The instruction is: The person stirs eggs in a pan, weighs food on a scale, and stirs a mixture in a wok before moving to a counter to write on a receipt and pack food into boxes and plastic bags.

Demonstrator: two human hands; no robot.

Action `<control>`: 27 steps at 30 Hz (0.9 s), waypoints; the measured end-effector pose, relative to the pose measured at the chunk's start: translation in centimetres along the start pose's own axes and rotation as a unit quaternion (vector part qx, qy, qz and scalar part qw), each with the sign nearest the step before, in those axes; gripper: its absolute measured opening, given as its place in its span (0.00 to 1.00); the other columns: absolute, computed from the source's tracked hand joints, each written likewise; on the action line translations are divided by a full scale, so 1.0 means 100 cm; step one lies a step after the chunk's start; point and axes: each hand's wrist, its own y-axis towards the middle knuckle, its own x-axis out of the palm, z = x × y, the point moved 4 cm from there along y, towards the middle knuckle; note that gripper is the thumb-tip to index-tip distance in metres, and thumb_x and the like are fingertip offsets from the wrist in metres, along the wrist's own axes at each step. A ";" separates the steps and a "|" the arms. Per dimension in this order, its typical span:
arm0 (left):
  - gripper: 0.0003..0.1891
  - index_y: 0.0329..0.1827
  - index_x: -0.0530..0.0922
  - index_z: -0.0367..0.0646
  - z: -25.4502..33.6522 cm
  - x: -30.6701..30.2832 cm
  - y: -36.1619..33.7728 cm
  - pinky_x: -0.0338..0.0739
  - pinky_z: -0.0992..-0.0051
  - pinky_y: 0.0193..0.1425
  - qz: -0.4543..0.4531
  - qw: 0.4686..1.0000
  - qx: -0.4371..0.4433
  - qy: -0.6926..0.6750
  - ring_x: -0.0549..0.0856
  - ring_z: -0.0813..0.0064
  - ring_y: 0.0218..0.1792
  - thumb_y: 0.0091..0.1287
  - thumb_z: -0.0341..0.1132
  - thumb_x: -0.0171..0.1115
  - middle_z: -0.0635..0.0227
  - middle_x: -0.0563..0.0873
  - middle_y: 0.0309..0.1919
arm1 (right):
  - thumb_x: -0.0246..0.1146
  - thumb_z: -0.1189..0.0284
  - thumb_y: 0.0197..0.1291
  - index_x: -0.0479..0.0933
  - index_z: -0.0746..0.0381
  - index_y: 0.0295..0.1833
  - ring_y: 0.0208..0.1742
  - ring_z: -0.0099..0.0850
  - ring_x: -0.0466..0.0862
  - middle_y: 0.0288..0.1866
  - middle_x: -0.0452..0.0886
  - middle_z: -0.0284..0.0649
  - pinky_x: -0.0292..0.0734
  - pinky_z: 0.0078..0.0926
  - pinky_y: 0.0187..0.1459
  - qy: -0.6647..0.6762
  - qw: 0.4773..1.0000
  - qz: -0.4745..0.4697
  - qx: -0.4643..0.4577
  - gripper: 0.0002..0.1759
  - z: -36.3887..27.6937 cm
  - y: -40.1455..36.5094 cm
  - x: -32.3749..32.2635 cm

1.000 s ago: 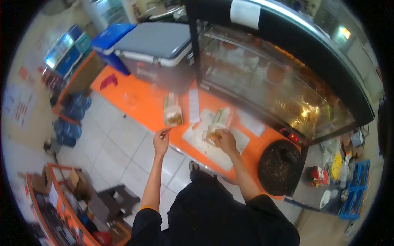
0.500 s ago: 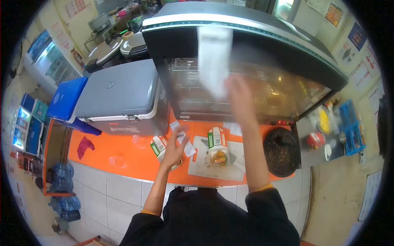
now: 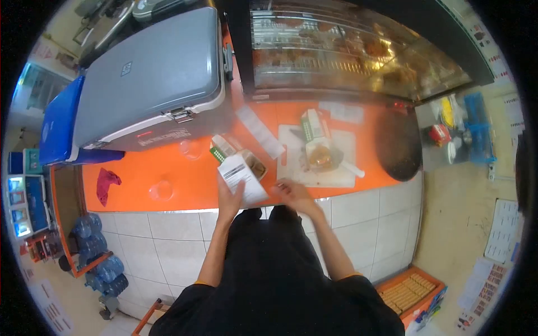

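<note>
My left hand grips a white printed paper slip at the front edge of the orange counter. The slip partly covers an open green-and-white food box with brown contents. Just right of the slip is my right hand, blurred, its fingers curled; whether it holds anything is too smeared to tell. Beyond it, a white cutting board bears a second food box with food in front and a white-handled utensil. A long paper strip lies between the two boxes.
A grey cooler and a blue cooler stand at the back left. Behind the counter is a glass display case. A round black pan sits at the right, a pink cloth at the left.
The view has tilted downward. My right hand has come down from the display case toward my left hand. A white slip is now in my left hand, near the left box.
</note>
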 end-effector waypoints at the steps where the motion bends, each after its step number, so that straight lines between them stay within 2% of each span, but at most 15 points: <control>1: 0.44 0.75 0.44 0.39 -0.028 -0.011 -0.010 0.67 0.68 0.64 0.032 0.974 0.047 0.221 0.75 0.63 0.58 0.60 0.26 0.62 0.54 0.74 0.57 | 0.62 0.62 0.61 0.76 0.64 0.42 0.37 0.31 0.82 0.35 0.82 0.43 0.76 0.28 0.42 0.041 0.996 0.071 -0.039 0.15 0.053 0.012 -0.014; 3: 0.39 0.73 0.52 0.40 -0.029 -0.027 -0.011 0.69 0.66 0.63 0.040 0.992 -0.016 0.119 0.77 0.61 0.56 0.59 0.26 0.61 0.53 0.77 0.54 | 0.63 0.68 0.60 0.75 0.64 0.46 0.41 0.31 0.80 0.41 0.80 0.45 0.74 0.29 0.43 0.094 0.949 0.299 -0.042 0.13 0.133 0.016 -0.071; 5: 0.35 0.71 0.59 0.41 -0.056 -0.044 -0.010 0.70 0.65 0.62 0.053 0.995 -0.080 0.019 0.80 0.59 0.54 0.59 0.25 0.60 0.52 0.81 0.51 | 0.64 0.63 0.61 0.74 0.64 0.51 0.43 0.33 0.80 0.42 0.81 0.46 0.75 0.30 0.44 -0.166 0.882 0.441 0.002 0.19 0.166 0.010 -0.120; 7: 0.20 0.57 0.76 0.39 -0.119 -0.039 -0.010 0.74 0.61 0.57 -0.123 0.977 -0.028 0.172 0.83 0.55 0.49 0.60 0.31 0.58 0.52 0.85 0.44 | 0.62 0.61 0.62 0.74 0.64 0.53 0.42 0.33 0.81 0.41 0.81 0.46 0.75 0.30 0.43 -0.150 0.900 0.408 0.023 0.21 0.207 0.016 -0.137; 11: 0.14 0.40 0.83 0.37 -0.136 -0.007 0.002 0.76 0.60 0.52 -0.188 0.930 0.006 0.316 0.84 0.54 0.43 0.65 0.38 0.53 0.54 0.86 0.37 | 0.57 0.55 0.66 0.77 0.64 0.51 0.31 0.30 0.82 0.34 0.82 0.44 0.77 0.27 0.34 -0.128 0.929 0.339 0.069 0.23 0.217 0.030 -0.131; 13: 0.16 0.38 0.82 0.39 -0.098 0.001 0.019 0.76 0.58 0.46 -0.210 0.902 -0.243 0.288 0.85 0.53 0.38 0.67 0.42 0.51 0.55 0.86 0.34 | 0.56 0.55 0.66 0.79 0.64 0.48 0.29 0.28 0.83 0.32 0.82 0.43 0.78 0.25 0.32 -0.085 0.933 0.311 0.160 0.22 0.210 0.031 -0.117; 14: 0.16 0.38 0.82 0.39 -0.106 0.006 0.021 0.76 0.58 0.46 -0.214 0.903 -0.236 0.289 0.85 0.53 0.38 0.67 0.42 0.51 0.55 0.86 0.34 | 0.55 0.57 0.67 0.80 0.66 0.46 0.27 0.27 0.82 0.31 0.82 0.42 0.78 0.25 0.30 -0.088 0.927 0.346 0.115 0.21 0.208 0.030 -0.111; 17: 0.18 0.34 0.80 0.36 -0.136 0.009 0.024 0.75 0.56 0.42 -0.084 0.944 -0.163 0.273 0.84 0.52 0.35 0.67 0.44 0.52 0.53 0.85 0.31 | 0.55 0.66 0.68 0.80 0.67 0.42 0.27 0.27 0.83 0.33 0.81 0.42 0.79 0.25 0.27 -0.054 0.896 0.439 -0.046 0.15 0.201 0.018 -0.087; 20: 0.14 0.35 0.79 0.36 -0.165 0.006 0.028 0.76 0.58 0.42 -0.120 0.932 -0.088 0.331 0.83 0.49 0.36 0.64 0.39 0.53 0.50 0.84 0.33 | 0.53 0.67 0.69 0.80 0.67 0.42 0.28 0.29 0.83 0.34 0.80 0.43 0.79 0.27 0.28 0.066 0.879 0.472 -0.030 0.15 0.199 -0.003 -0.061; 21: 0.11 0.39 0.78 0.38 -0.194 0.003 0.027 0.76 0.58 0.43 -0.176 0.886 0.109 0.415 0.82 0.48 0.38 0.61 0.36 0.54 0.49 0.82 0.34 | 0.56 0.72 0.65 0.79 0.67 0.46 0.33 0.30 0.82 0.34 0.82 0.43 0.78 0.30 0.35 0.105 0.887 0.445 0.056 0.11 0.198 -0.014 -0.056; 22: 0.11 0.39 0.77 0.39 -0.192 0.001 0.028 0.76 0.56 0.42 -0.178 0.881 0.078 0.432 0.81 0.48 0.38 0.59 0.37 0.55 0.49 0.81 0.35 | 0.56 0.70 0.66 0.79 0.65 0.45 0.30 0.31 0.82 0.34 0.82 0.45 0.76 0.31 0.32 -0.028 0.870 0.493 0.007 0.10 0.199 -0.024 -0.051; 23: 0.10 0.35 0.76 0.39 -0.196 -0.004 0.020 0.75 0.55 0.38 -0.094 0.831 0.296 0.462 0.80 0.47 0.35 0.60 0.38 0.54 0.49 0.80 0.31 | 0.56 0.67 0.66 0.80 0.63 0.44 0.29 0.35 0.82 0.32 0.81 0.47 0.74 0.31 0.31 -0.016 0.846 0.533 0.019 0.11 0.186 -0.042 -0.047; 25: 0.09 0.28 0.72 0.39 -0.182 -0.012 0.022 0.70 0.52 0.31 -0.133 0.893 0.176 0.393 0.79 0.47 0.29 0.61 0.36 0.52 0.49 0.77 0.25 | 0.56 0.63 0.66 0.80 0.64 0.42 0.29 0.38 0.81 0.30 0.80 0.48 0.75 0.32 0.34 -0.012 0.835 0.543 0.095 0.15 0.196 -0.071 -0.031; 26: 0.11 0.24 0.70 0.38 -0.166 -0.011 0.012 0.69 0.53 0.29 -0.092 0.852 0.335 0.392 0.78 0.47 0.28 0.62 0.36 0.51 0.49 0.76 0.24 | 0.55 0.62 0.66 0.80 0.65 0.43 0.31 0.38 0.81 0.31 0.80 0.49 0.75 0.33 0.35 0.061 0.841 0.525 0.118 0.16 0.186 -0.094 -0.032; 27: 0.13 0.24 0.71 0.35 -0.133 -0.003 0.012 0.68 0.53 0.29 -0.139 0.869 0.276 0.386 0.77 0.46 0.27 0.63 0.35 0.50 0.48 0.77 0.25 | 0.55 0.63 0.67 0.80 0.65 0.43 0.33 0.38 0.81 0.32 0.80 0.49 0.75 0.33 0.35 0.067 0.840 0.527 0.110 0.16 0.184 -0.113 -0.035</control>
